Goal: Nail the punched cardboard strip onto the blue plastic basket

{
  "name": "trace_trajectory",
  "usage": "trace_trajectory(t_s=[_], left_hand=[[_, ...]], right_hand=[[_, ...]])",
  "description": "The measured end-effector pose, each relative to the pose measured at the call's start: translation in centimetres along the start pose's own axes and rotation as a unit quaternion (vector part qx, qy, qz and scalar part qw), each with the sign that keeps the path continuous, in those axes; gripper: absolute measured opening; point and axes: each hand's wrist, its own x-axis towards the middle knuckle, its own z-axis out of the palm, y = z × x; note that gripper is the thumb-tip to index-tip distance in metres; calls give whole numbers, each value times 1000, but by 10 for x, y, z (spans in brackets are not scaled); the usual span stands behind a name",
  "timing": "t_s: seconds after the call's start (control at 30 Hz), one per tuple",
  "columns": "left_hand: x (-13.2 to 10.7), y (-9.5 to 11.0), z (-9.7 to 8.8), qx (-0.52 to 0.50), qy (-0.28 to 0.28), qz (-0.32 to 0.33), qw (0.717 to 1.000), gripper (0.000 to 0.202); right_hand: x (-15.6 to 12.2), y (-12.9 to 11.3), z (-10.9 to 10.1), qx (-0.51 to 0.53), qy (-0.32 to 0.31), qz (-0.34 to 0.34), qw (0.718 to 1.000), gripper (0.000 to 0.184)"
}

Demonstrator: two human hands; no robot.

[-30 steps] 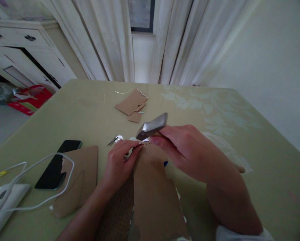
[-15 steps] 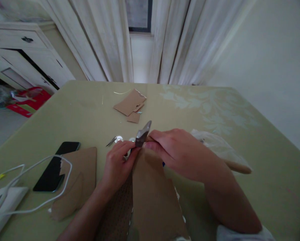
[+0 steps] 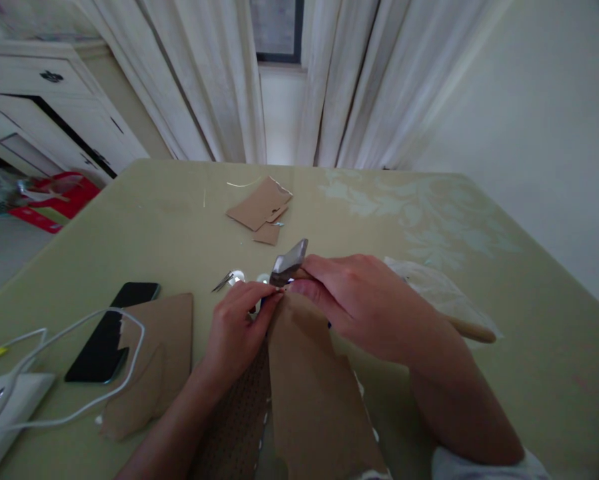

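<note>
My right hand (image 3: 359,300) is wrapped around a hammer close to its metal head (image 3: 289,262). The wooden handle (image 3: 472,330) passes under my forearm and comes out to the right. The fingers of my left hand (image 3: 239,327) pinch something small at the far end of a brown cardboard piece (image 3: 314,387); it is too small to name. Just above those fingertips hovers the hammer head. The cardboard stretches toward me between my forearms, with white bits along its edges. A dotted brown panel (image 3: 239,413) lies beside it, partly hidden by my left arm.
Cardboard scraps (image 3: 262,207) lie farther back on the table. At left are a black phone (image 3: 104,340), another cardboard piece (image 3: 172,333), a white cable (image 3: 79,420) and a power strip (image 3: 24,407). A clear plastic bag (image 3: 429,287) sits beyond my right arm.
The hammer head has risen slightly off my left fingertips and tilted right. The cardboard has shifted a little to the right.
</note>
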Motion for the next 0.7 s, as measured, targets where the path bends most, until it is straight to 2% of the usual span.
trace_trajectory(t_s=[0.2, 0.5, 0.7], left_hand=[[1, -1, 0, 1, -25, 12, 1000, 11], [-2, -3, 0, -14, 3, 2, 1000, 8], [0, -4, -2, -38, -1, -41, 998, 9]], right_hand=[[0, -1, 4, -52, -42, -6, 998, 38], [-12, 3, -13, 6, 5, 16, 1000, 30], [1, 21, -5, -6, -6, 53, 999, 24]])
